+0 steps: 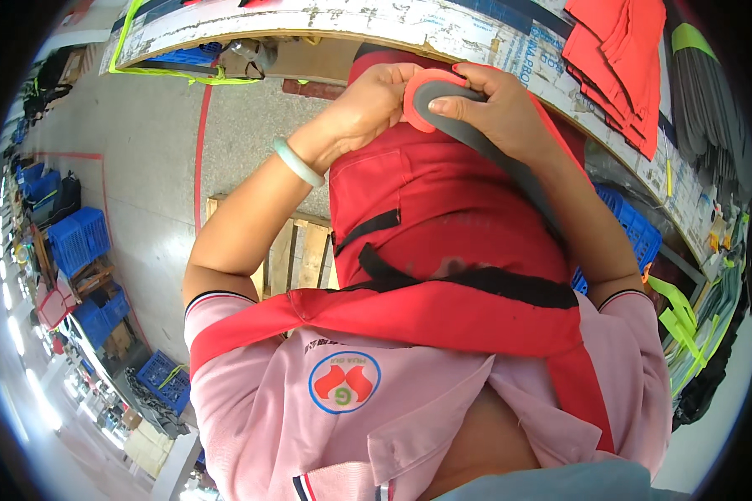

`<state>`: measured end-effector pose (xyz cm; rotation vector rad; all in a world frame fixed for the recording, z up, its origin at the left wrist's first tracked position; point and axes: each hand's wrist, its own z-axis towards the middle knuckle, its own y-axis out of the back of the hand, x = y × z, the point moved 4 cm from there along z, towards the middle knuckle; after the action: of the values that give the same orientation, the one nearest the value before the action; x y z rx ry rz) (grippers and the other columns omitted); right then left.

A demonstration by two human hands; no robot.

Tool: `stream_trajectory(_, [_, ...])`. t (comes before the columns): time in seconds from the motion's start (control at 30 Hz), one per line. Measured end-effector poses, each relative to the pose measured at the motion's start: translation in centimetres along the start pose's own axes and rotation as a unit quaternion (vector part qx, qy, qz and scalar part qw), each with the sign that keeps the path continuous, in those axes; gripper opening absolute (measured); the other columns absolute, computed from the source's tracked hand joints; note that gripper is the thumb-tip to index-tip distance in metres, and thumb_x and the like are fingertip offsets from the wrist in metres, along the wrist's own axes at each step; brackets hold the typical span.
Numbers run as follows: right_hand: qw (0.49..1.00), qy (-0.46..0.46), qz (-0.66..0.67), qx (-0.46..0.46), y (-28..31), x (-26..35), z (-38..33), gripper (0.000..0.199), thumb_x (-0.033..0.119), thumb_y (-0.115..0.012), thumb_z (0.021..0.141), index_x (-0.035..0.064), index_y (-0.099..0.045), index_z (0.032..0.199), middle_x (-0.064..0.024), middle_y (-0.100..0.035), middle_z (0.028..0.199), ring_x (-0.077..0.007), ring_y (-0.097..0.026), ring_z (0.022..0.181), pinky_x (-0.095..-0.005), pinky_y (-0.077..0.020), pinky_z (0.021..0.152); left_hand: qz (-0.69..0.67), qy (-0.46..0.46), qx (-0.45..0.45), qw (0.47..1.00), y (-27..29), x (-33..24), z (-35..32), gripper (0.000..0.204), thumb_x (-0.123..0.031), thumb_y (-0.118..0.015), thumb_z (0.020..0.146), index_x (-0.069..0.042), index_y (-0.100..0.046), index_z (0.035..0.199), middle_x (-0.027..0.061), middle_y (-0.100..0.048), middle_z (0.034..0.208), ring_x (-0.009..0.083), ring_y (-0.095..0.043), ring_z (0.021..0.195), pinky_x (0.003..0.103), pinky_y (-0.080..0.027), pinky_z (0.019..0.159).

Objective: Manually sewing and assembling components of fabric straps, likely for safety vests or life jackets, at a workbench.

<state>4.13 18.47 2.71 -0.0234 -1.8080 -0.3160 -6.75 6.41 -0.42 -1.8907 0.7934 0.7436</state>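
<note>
Above my red apron (pixel 468 217), both hands hold a long grey strip with a rounded end (pixel 476 125), possibly an insole-like piece. A coral-red sheet (pixel 412 108) lies against it and shows as a rim around the rounded end. My left hand (pixel 384 96), with a pale green bangle on the wrist, has its fingers closed on the red rim. My right hand (pixel 501 108) grips the strip, thumb pressed on its grey face and fingers behind. The strip's far end runs down behind my right forearm, partly hidden.
A worn white workbench (pixel 476 37) curves across the top and right. On it lie a stack of coral-red sheets (pixel 622 67) and a pile of long grey strips (pixel 706 100). A blue crate (pixel 627 221) sits below its edge. A wooden pallet (pixel 297 255) and blue crates (pixel 79 238) stand left.
</note>
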Motion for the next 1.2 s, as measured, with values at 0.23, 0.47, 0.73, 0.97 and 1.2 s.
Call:
stream_trajectory(0.23, [0.997, 0.029, -0.004, -0.069, -1.5, -0.5, -0.4, 0.026, 0.021, -0.065, 0.079, -0.0018, -0.062, 0.092, -0.0017, -0.054, 0.070, -0.0078, -0.051, 0.068, -0.0248, -0.0431, 0.061, -0.112, 0.037, 0.036, 0.992, -0.7, 1.5, -0.3, 0.020, -0.005, -0.044, 0.097, 0.003, -0.058, 0.108, 0.0073, -0.065, 0.096, 0.0126, -0.063, 0.082, 0.025, -0.052, 0.073])
stream_trajectory(0.47, [0.981, -0.042, -0.120, -0.150, 0.4, -9.8, 0.1, 0.021, 0.020, -0.061, 0.079, 0.0000, -0.058, 0.083, -0.0072, -0.059, 0.066, -0.0129, -0.054, 0.060, -0.0311, -0.0443, 0.057, 0.169, -0.177, 0.030, 0.969, -4.8, -3.5, -5.1, 0.013, -0.010, -0.053, 0.095, 0.001, -0.060, 0.095, 0.0036, -0.061, 0.086, 0.0071, -0.054, 0.077, 0.022, -0.045, 0.069])
stream_trajectory(0.73, [0.996, 0.037, -0.049, -0.070, -1.9, -4.0, -0.6, 0.027, 0.021, -0.067, 0.080, -0.0024, -0.057, 0.088, -0.0083, -0.062, 0.078, -0.0101, -0.056, 0.072, -0.0284, -0.0458, 0.064, 0.104, -0.067, -0.043, 0.991, 2.9, 2.8, -0.2, 0.023, -0.009, -0.065, 0.088, 0.001, -0.066, 0.109, 0.0056, -0.067, 0.094, 0.0109, -0.060, 0.078, 0.024, -0.050, 0.075])
stream_trajectory(0.97, [0.981, 0.018, -0.173, -0.082, -2.7, -4.9, -1.0, 0.022, 0.018, -0.065, 0.076, -0.0001, -0.059, 0.086, -0.0142, -0.059, 0.071, -0.0168, -0.060, 0.067, -0.0323, -0.0472, 0.062, 0.171, -0.064, -0.028, 0.983, 2.1, 4.8, 0.3, 0.010, -0.005, -0.062, 0.088, 0.001, -0.064, 0.096, 0.0039, -0.064, 0.085, 0.0121, -0.060, 0.075, 0.025, -0.052, 0.071])
stream_trajectory(1.2, [0.969, 0.035, -0.181, -0.166, -2.1, -7.5, 2.2, 0.023, 0.019, -0.061, 0.073, -0.0003, -0.056, 0.084, -0.0174, -0.059, 0.070, -0.0296, -0.058, 0.063, -0.0372, -0.0469, 0.061, 0.103, -0.036, 0.006, 0.994, -2.2, 9.7, -0.4, 0.014, -0.003, -0.058, 0.089, 0.004, -0.062, 0.101, 0.0079, -0.065, 0.092, 0.0158, -0.063, 0.083, 0.030, -0.054, 0.074])
